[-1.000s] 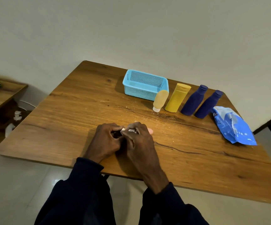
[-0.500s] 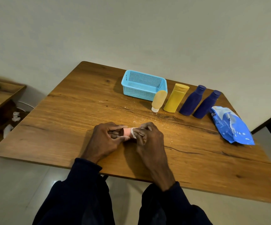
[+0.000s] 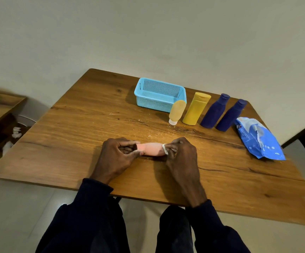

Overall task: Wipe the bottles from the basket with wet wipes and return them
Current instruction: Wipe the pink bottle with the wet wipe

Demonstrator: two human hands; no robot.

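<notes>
Beside the basket (image 3: 159, 104), four bottles (image 3: 195, 109) standing, pink bottle (image 3: 150, 148) gripped by both hands (image 3: 116, 157) (image 3: 181, 156)

Left hand (image 3: 117, 155) is gripping one end of pink bottle (image 3: 150, 149) over counter (image 3: 86, 125) near edge; right hand (image 3: 181, 156) is pinching wipe (image 3: 165, 149) at other end.

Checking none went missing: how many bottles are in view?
5. A pink bottle is held between the left hand and right hand; beside the basket stand a tan bottle, a yellow bottle and two blue bottles. None shows inside the basket.
</notes>
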